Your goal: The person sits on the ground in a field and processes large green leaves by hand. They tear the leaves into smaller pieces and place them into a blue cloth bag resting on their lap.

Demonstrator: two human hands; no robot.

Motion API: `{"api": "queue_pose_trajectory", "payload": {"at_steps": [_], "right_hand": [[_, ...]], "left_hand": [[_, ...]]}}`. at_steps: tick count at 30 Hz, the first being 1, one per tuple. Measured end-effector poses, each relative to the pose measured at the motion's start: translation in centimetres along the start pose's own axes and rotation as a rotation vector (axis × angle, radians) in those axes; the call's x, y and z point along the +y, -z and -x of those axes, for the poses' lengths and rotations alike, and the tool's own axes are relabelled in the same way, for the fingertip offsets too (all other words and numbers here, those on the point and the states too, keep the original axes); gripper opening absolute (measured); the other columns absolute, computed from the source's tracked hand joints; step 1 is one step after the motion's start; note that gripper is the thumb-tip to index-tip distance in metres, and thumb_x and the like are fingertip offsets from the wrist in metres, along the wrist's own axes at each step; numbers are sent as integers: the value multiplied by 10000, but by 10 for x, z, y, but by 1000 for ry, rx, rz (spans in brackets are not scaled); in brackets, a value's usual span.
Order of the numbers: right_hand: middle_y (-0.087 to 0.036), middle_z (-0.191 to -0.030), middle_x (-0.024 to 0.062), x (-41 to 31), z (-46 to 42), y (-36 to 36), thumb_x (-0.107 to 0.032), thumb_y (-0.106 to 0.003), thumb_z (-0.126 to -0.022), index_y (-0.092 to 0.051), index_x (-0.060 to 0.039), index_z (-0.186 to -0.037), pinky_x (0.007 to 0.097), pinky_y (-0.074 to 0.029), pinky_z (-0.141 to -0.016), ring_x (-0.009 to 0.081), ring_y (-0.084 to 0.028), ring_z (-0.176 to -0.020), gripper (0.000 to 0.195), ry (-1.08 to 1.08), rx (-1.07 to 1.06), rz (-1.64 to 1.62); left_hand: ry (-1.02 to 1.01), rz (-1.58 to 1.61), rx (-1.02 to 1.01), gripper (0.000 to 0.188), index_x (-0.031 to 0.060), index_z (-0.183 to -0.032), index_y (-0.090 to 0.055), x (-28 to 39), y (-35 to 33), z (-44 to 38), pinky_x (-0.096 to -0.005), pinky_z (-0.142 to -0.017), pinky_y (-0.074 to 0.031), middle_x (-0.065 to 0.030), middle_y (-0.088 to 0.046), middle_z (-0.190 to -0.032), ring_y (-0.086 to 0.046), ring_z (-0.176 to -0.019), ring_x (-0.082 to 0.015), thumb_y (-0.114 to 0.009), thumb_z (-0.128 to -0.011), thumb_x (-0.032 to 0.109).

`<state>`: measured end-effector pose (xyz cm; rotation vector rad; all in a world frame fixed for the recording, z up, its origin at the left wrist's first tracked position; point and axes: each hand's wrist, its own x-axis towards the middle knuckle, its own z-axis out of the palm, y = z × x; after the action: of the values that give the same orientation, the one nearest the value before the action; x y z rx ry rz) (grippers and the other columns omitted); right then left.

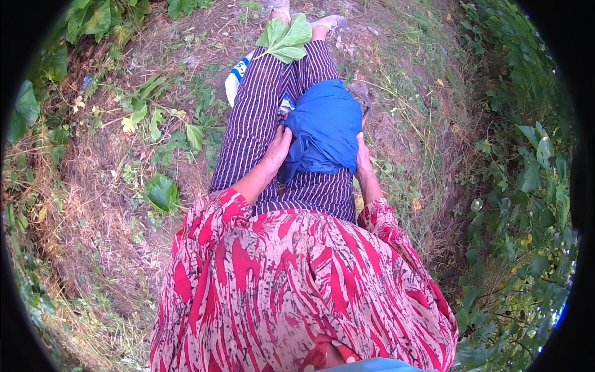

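Note:
A bunched blue cloth (323,125) lies across my right thigh, its near edge folded and loose. My left hand (280,145) holds its inner side between my legs, with the thumb along the fabric and most fingers hidden. On the outer side, my right hand (363,151) grips the opposite edge, its fingertips partly tucked behind the cloth. Small dark, mottled bits (283,117) show beside the left fingertips, too small to identify. Both my legs, in striped trousers (251,121), stretch out along the ground. A large green leaf (288,39) rests across my shins.
A white and blue printed bag (234,79) sticks out beside my left leg. Dry grass and soil (116,232) surround me, with a loose green leaf (162,192) at my left. Dense leafy plants (525,195) rise on the right, and broad leaves (93,18) stand at upper left.

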<state>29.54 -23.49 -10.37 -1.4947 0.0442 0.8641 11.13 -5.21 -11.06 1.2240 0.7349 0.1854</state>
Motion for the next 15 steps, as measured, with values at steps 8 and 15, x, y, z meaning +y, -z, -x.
{"api": "queue_pose_trajectory", "payload": {"at_steps": [8,15], "right_hand": [[-411,-1317,212,-36,44,-6,-372,-489,-895,-366,28,-1314,387,-337,-1002,314,-419,-1202,592,622,286,729],[-377,-1327,228,-115,95,-121,-309,-681,-732,-432,-52,-1286,499,-235,-1036,425,-279,-1266,660,1059,-142,1558]], "left_hand": [[-668,-619,-117,626,72,-1337,-360,30,-18,28,-422,-935,-358,-284,-350,-1318,-454,-1037,-418,-574,-783,268],[-713,-996,-300,524,203,-1293,-466,66,-32,66,-435,-802,-377,-335,-349,-1268,-477,-917,-359,-567,-784,276]]}}
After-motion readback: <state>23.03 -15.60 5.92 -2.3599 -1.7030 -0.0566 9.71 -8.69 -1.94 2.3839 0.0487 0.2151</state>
